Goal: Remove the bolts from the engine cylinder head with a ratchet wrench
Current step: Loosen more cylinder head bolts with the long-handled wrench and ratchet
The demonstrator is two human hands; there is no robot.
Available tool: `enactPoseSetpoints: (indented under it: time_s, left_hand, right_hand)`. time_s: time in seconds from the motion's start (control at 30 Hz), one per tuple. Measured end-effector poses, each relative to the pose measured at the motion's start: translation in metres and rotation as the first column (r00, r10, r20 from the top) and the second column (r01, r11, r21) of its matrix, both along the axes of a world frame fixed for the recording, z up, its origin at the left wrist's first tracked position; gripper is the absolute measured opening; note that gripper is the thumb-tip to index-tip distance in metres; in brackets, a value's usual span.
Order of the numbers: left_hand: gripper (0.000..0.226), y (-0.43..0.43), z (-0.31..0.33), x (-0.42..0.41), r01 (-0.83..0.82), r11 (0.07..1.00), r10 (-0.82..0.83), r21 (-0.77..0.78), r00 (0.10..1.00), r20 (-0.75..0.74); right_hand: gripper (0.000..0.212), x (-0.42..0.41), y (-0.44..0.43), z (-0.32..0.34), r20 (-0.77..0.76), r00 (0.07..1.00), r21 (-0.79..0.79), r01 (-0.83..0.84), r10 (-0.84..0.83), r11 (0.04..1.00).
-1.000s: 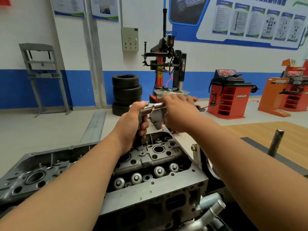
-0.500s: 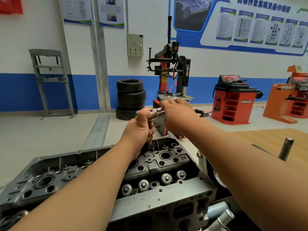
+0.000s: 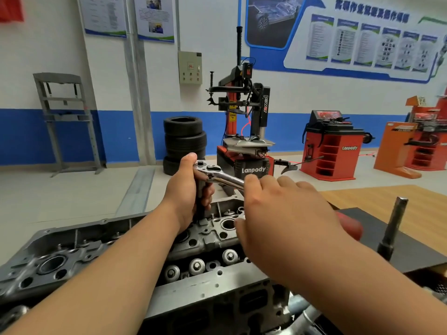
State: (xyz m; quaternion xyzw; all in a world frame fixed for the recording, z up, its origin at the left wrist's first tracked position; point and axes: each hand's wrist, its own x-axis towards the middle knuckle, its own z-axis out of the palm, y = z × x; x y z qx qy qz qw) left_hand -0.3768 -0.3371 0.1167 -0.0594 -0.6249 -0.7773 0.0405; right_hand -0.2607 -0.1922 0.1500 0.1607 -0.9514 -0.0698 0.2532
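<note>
A grey aluminium cylinder head (image 3: 72, 252) lies across the lower part of the view, with valve springs in a row along its near side. A chrome ratchet wrench (image 3: 217, 175) stands over its far end on a dark socket extension that goes down into the head. My left hand (image 3: 187, 189) grips that extension just under the ratchet's head, thumb up. My right hand (image 3: 285, 213) is wrapped over the wrench handle, which runs to the right and toward me under its fingers. The bolt under the socket is hidden.
A steel rod (image 3: 394, 228) stands upright at the right, beside a red part (image 3: 350, 228) and a wooden bench top (image 3: 387, 201). Beyond are a tyre changer (image 3: 244, 131), stacked tyres (image 3: 185, 141) and red wheel balancers (image 3: 333, 146) on the workshop floor.
My right hand has swung the wrench handle from far behind the ratchet head round to the right and toward me. My left hand has stayed on the extension.
</note>
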Motion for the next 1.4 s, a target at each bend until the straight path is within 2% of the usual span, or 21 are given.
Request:
enactPoseSetpoints:
  time_s: [0.1,0.23,0.33,0.43,0.53,0.7,0.9,1.13,1.3,1.4]
  left_hand:
    - [0.054,-0.001,0.001,0.002,0.023,1.0,-0.023,-0.005,1.0,0.014]
    - [0.049,-0.003,0.001,0.004,0.057,0.998,-0.058,-0.028,0.998,-0.008]
    - [0.046,-0.001,0.001,0.005,0.047,0.994,-0.051,-0.103,0.998,-0.033]
    - [0.041,0.0,0.002,0.003,0.058,0.989,-0.063,-0.137,0.997,-0.037]
    - [0.037,-0.005,0.002,0.001,0.072,0.986,-0.082,-0.15,0.995,-0.063]
    - [0.039,-0.009,-0.003,0.005,0.084,0.986,-0.092,-0.141,0.994,-0.051]
    - [0.039,-0.006,-0.002,0.001,0.032,0.987,-0.046,-0.158,0.995,-0.085]
    - [0.048,0.004,-0.007,-0.001,-0.055,0.99,0.038,-0.131,0.99,-0.132]
    - [0.049,0.008,-0.006,0.003,-0.113,0.983,0.094,-0.143,0.987,-0.132]
    - [0.052,0.008,-0.006,0.001,-0.138,0.985,0.128,-0.101,0.987,-0.094]
  right_hand:
    - [0.044,0.001,-0.001,0.0,-0.011,0.999,0.013,-0.031,0.031,0.999]
    - [0.03,-0.047,0.017,0.007,0.015,1.0,0.007,0.015,-0.015,1.0]
    - [0.042,-0.105,0.026,0.005,0.094,0.994,-0.052,0.054,-0.049,0.997]
    - [0.054,-0.154,0.01,0.005,0.15,0.988,-0.148,-0.004,0.027,0.989]
    - [0.053,-0.182,-0.022,0.009,0.197,0.969,-0.232,-0.098,0.145,0.968]
    - [0.056,-0.2,-0.049,0.007,0.26,0.933,-0.265,-0.178,0.249,0.948]
    - [0.052,-0.192,-0.038,0.004,0.207,0.965,-0.266,-0.105,0.163,0.958]
    - [0.057,-0.149,-0.003,0.008,0.103,0.989,-0.025,0.104,-0.101,0.994]
    - [0.053,-0.091,0.019,0.015,0.144,0.972,-0.001,0.188,-0.186,0.982]
    - [0.044,-0.049,0.019,0.014,0.105,0.981,-0.02,0.164,-0.161,0.986]
